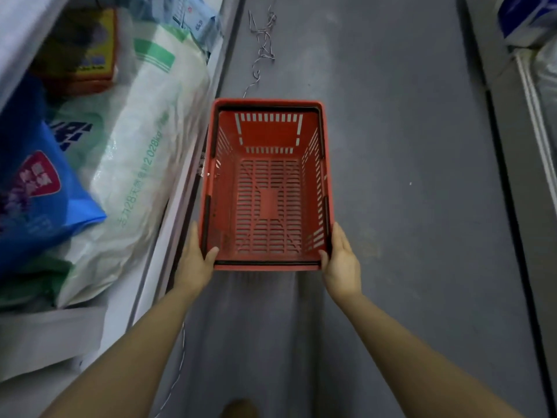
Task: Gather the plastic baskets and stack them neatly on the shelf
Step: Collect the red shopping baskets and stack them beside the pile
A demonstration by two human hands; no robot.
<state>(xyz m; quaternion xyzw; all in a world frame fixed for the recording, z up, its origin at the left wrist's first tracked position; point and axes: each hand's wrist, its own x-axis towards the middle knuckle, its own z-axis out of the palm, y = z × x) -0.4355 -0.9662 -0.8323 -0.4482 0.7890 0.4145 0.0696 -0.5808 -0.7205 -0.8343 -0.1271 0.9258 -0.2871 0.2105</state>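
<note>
Basket: red plastic basket (266, 184) sat upright and empty at the centre of the frame, slotted walls and floor visible, black handles folded flat along its rim.
Left grip: left hand (196, 260) clasped the near left corner, thumb hooked over the rim.
Right grip: right hand (340, 260) clasped the near right corner the same way.
Floor: grey floor (407, 176) ran beneath and beyond the basket; a tangle of string (263, 40) lay at the top centre.
Shelf: white shelf (144, 282) along the left side held a large white sack (141, 164), a blue bag (33, 188) and a yellow box (90, 49).
</note>
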